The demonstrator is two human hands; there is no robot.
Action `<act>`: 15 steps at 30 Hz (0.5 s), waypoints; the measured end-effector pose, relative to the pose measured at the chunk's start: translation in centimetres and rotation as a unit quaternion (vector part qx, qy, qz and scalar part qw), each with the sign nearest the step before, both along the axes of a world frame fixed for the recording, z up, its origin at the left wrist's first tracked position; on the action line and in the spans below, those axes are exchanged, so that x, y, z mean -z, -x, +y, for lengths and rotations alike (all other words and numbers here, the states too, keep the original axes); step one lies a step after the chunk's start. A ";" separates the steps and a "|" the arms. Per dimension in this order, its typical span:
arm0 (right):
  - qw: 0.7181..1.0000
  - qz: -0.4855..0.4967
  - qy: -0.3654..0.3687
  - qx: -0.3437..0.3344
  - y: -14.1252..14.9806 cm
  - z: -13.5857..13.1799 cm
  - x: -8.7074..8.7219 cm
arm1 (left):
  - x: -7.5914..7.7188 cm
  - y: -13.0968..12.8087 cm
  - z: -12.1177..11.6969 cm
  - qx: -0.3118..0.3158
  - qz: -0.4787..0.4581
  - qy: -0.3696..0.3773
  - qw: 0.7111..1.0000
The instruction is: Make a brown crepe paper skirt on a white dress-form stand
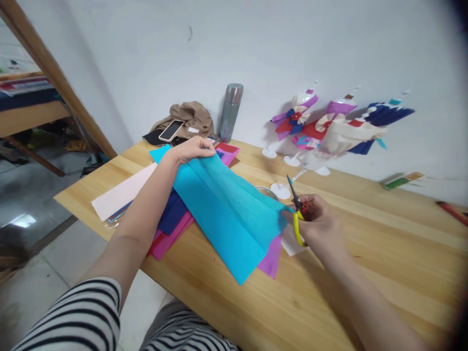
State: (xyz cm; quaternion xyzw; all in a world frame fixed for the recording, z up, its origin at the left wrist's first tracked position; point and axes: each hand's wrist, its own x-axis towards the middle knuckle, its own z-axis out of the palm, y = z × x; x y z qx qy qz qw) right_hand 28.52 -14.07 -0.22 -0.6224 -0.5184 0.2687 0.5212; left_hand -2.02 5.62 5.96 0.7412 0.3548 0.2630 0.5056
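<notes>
A large turquoise sheet of crepe paper [223, 209] stretches between my hands above the table. My left hand [193, 149] pinches its upper edge near the far left corner. With my right hand [316, 222] I hold scissors [298, 219] with yellow and red handles, their blades pointing up and away. The same hand's fingertips press on the sheet's right end. Beneath the turquoise sheet lie folded sheets in navy [170, 214], pink [175, 239] and red. A purple piece [270, 258] shows under its near right corner.
Several decorated paper umbrellas on white stands [329, 122] line the wall at the right back. A flask [231, 112], a brown cap [192, 117] and a phone [171, 130] are at the back left. A green-and-tan strip [404, 180] lies by the wall. The table's edge [171, 287] faces me.
</notes>
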 end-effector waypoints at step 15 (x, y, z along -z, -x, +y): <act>0.972 0.035 -0.123 0.196 -0.7 -0.6 -5.2 | 0.6 -3.3 -0.3 -0.103 -0.066 -0.104 0.987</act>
